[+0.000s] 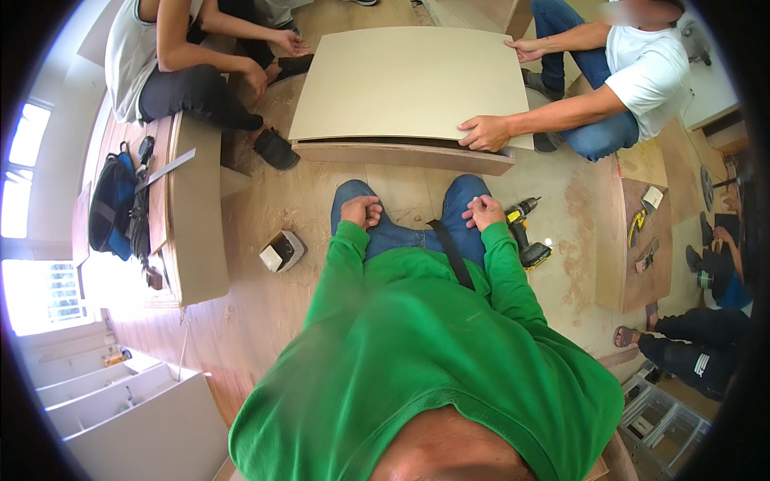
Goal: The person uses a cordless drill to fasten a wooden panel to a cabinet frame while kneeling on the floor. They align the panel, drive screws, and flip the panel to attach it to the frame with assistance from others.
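1. Green sleeves (327,268) on both arms; forearms run forward, hands at thigh level, set apart.
2. Left hand (362,212): on the left thigh, fingers loosely curled inward. Can't tell if the curl hides anything small.
3. Right hand (484,212): at the right thigh, fingers half bent and slack. Reads as released.
4. Board (409,80): cream, ahead of both hands and clear of them, on top of a low box (401,154). Dark gap at its near edge.
5. Co-worker in white shirt (654,76), ahead and right of the right hand, has both hands on the board's right side.
6. Drill (520,232): yellow-black, on the floor just right of the right hand. Its markings are too small to read.
7. Other lettering: pale print on dark trousers (682,362), well right of and behind the right hand.
8. Strap (451,253): black, between the hands, nearer the right.
9. Small box (282,251): on the floor, left of and behind the left hand.
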`<action>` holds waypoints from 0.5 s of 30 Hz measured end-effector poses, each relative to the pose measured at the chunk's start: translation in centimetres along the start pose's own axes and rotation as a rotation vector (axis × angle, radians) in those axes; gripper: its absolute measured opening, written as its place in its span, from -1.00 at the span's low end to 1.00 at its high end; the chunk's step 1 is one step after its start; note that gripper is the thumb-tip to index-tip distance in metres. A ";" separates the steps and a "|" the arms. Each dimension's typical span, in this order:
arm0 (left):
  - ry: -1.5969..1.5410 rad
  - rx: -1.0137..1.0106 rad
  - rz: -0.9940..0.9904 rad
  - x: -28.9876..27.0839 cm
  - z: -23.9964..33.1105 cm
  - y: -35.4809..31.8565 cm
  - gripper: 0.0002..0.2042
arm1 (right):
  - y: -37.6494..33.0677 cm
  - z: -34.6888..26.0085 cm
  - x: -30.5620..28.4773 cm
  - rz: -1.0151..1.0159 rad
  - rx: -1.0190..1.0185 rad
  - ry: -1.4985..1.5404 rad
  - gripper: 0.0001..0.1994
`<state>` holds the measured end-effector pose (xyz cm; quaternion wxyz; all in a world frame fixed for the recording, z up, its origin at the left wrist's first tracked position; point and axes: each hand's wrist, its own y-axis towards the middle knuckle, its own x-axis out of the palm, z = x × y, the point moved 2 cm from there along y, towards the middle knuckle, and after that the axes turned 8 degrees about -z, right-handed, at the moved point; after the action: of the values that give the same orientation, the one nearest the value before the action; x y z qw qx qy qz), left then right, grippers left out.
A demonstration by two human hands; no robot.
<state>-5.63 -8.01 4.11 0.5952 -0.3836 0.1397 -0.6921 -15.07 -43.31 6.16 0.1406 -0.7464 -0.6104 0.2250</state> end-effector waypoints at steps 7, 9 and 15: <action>-0.069 0.047 -0.001 -0.4 0.2 -0.1 -0.77 | 0.0 0.1 0.1 -0.006 -0.021 -0.022 -0.71; -0.161 0.049 0.005 -0.9 0.4 0.0 -0.77 | 0.2 0.3 0.1 -0.021 -0.040 -0.026 -0.71; -0.269 0.072 -0.046 -3.9 0.5 1.1 -0.76 | 0.2 -0.1 -0.1 -0.025 0.018 -0.001 -0.72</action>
<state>-4.46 -4.57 2.32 0.6060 -0.4542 0.0250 -0.6525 -14.88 -43.42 6.16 0.1501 -0.7373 -0.6176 0.2291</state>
